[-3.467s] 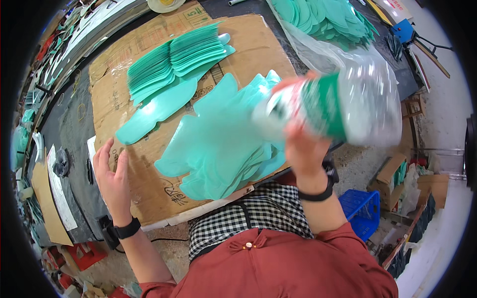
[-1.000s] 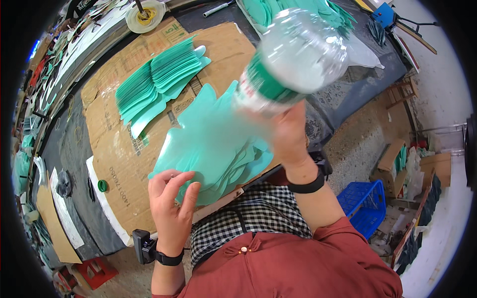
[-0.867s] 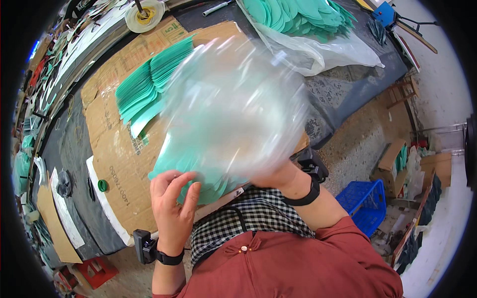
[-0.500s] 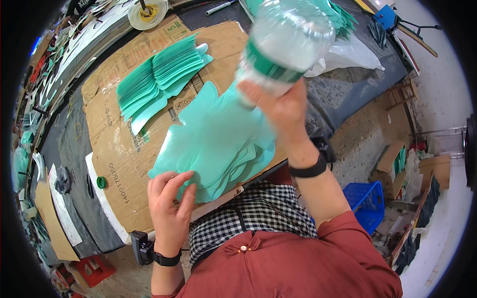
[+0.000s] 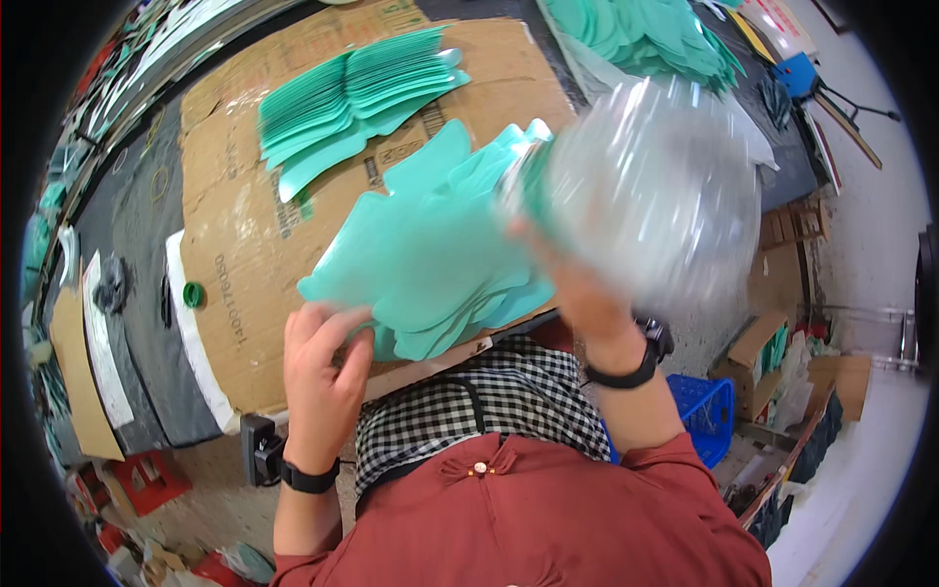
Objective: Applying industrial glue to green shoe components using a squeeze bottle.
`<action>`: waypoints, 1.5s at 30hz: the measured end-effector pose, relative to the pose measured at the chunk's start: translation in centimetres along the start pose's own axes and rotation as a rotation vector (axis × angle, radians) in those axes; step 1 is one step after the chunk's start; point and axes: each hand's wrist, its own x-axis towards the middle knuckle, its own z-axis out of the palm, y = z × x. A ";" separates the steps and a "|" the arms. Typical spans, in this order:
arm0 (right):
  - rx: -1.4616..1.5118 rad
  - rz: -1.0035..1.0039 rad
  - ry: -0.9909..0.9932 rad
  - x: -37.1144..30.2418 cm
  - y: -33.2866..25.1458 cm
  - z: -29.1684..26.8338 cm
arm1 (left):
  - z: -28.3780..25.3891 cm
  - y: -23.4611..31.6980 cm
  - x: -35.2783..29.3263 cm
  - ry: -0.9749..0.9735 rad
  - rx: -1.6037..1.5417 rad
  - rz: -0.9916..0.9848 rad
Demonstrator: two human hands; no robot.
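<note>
A large clear plastic bottle (image 5: 655,191) with a green band is gripped in my right hand (image 5: 592,308), tilted and smeared by motion. Its banded end points toward a fanned pile of turquoise shaped sheets (image 5: 421,245) on the cardboard. My left hand (image 5: 325,367) is at the pile's near left corner, fingers loosely bent with the thumb apart from the index finger. The fingertips meet or nearly meet the sheets' edge; exact contact is unclear. A second, neatly fanned stack of turquoise pieces (image 5: 357,103) lies farther back.
Brown cardboard (image 5: 245,333) covers much of the dark table. A green bottle cap (image 5: 194,293) sits at its left edge. More turquoise pieces (image 5: 641,39) lie at the back right. Below on the right are a blue plastic basket (image 5: 706,416) and cardboard boxes; a red stool (image 5: 147,479) stands lower left.
The bottle and my right hand have swung right and nearer, and the bottle has tipped further onto its side. My left hand stays by the pile's corner. The whole view has shifted slightly.
</note>
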 end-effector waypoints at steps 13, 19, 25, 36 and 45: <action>0.490 -0.089 -0.325 0.5 -5.6 6.9 | -2.2 -4.4 -2.0 0.194 -0.124 -0.067; 0.524 0.015 -0.275 -1.9 -3.4 3.5 | -3.0 -2.6 -1.3 0.100 0.010 -0.082; 0.266 0.313 0.250 1.6 1.9 -1.7 | -1.7 -1.5 -1.0 0.032 -0.067 -0.153; 0.116 0.074 -0.128 2.2 1.2 1.0 | 0.1 1.3 -0.1 0.015 -0.032 -0.200; 0.350 0.362 0.017 0.8 3.8 -2.1 | -0.7 1.7 -0.5 0.137 -0.069 -0.287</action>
